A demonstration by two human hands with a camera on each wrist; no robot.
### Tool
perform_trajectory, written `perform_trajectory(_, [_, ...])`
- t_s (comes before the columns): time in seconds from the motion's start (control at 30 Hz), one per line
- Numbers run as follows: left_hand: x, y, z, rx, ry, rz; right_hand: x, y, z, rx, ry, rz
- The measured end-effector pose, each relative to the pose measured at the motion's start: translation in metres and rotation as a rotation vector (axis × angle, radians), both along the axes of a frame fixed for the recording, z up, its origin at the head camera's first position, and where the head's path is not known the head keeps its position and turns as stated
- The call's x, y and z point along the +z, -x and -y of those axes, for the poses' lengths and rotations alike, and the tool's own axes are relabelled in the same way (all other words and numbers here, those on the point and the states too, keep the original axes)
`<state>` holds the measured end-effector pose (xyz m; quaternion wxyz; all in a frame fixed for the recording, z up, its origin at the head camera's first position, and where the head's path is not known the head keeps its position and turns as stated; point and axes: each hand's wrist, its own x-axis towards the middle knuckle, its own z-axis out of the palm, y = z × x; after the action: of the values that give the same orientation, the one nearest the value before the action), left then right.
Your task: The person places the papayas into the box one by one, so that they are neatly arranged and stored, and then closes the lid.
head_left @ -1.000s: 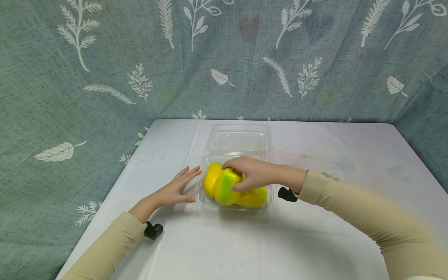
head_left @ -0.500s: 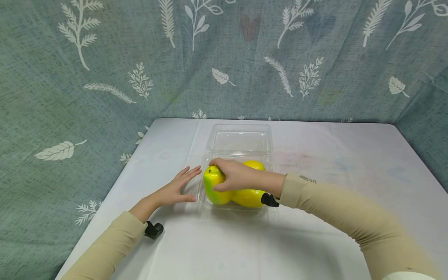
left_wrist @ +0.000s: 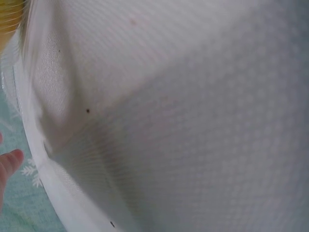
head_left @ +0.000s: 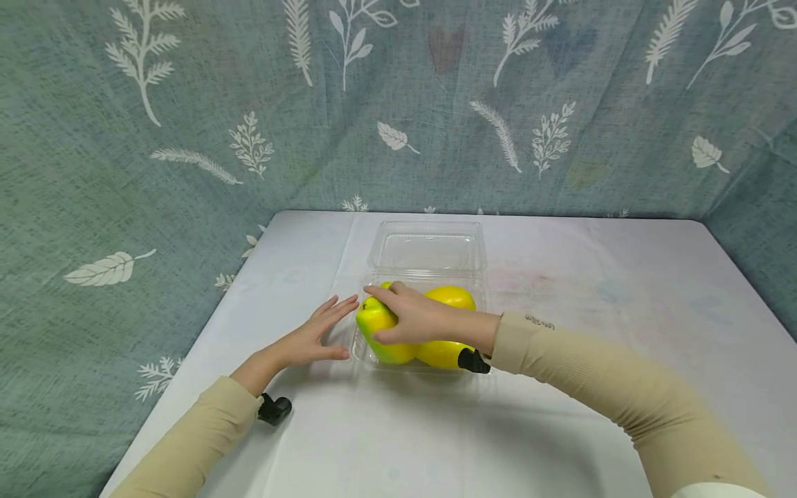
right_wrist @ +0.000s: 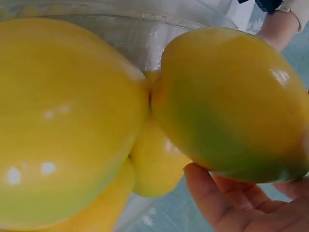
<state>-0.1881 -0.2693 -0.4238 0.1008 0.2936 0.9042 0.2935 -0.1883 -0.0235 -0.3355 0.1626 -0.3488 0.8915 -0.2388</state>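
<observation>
My right hand (head_left: 417,317) grips a yellow mango with a green flush (head_left: 387,342) at the left side of a clear plastic clamshell box (head_left: 398,371). In the right wrist view the fingers (right_wrist: 207,193) curl against the lower side of that mango (right_wrist: 227,101). More yellow mangoes lie by it: one at the back right (head_left: 453,297), another at the front (head_left: 438,354), partly behind the wrist camera. My left hand (head_left: 309,337) is spread at the box's left edge, holding nothing. In the left wrist view only a fingertip (left_wrist: 10,162) shows.
The box's clear lid (head_left: 429,250) lies folded back behind the base. A white cloth covers the table (head_left: 560,277). Patterned blue-green fabric (head_left: 436,138) hangs behind and at the left. Each wrist carries a black camera (head_left: 274,409).
My right hand has moved left with the green-flushed mango, from the middle of the box to its left side. Mangoes at the right have come into view. My left hand stays in place.
</observation>
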Motion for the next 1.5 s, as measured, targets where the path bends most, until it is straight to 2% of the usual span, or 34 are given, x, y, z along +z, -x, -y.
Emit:
perform_trajectory(0.2, [0.017, -0.009, -0.009, 0.006, -0.038, 0.038, -0.002, 0.002, -0.002, -0.020, 0.074, 0.033])
perform_trajectory(0.23, [0.018, -0.009, -0.010, -0.003, -0.037, 0.031, -0.003, 0.002, -0.002, -0.013, 0.080, 0.025])
perform_trajectory(0.47, [0.001, -0.001, 0.000, 0.010, 0.018, -0.004, -0.005, -0.003, -0.005, 0.070, -0.041, -0.035])
perform_trajectory(0.57, [0.001, -0.001, 0.001, 0.025, 0.018, 0.013, -0.006, -0.003, -0.004, 0.052, -0.042, -0.026])
perform_trajectory(0.67, [0.001, -0.002, 0.003, 0.025, 0.016, 0.021, -0.006, -0.003, -0.004, 0.025, -0.052, -0.058])
perform_trajectory(0.87, [0.001, -0.004, 0.004, 0.013, 0.013, 0.032, -0.008, -0.004, -0.002, 0.021, -0.135, -0.095])
perform_trajectory(1.1, [0.000, -0.005, 0.003, 0.029, 0.011, 0.038, -0.009, -0.005, 0.000, -0.009, -0.177, -0.050])
perform_trajectory(1.23, [0.000, -0.005, 0.004, 0.030, 0.013, 0.046, -0.001, 0.009, -0.003, -0.064, -0.117, 0.010])
perform_trajectory(1.37, [0.001, -0.004, 0.004, 0.024, 0.020, 0.042, 0.003, 0.037, -0.004, -0.152, -0.047, 0.083])
perform_trajectory(1.5, [0.001, -0.003, 0.004, 0.024, 0.019, 0.043, -0.001, 0.063, -0.001, -0.210, -0.083, 0.176])
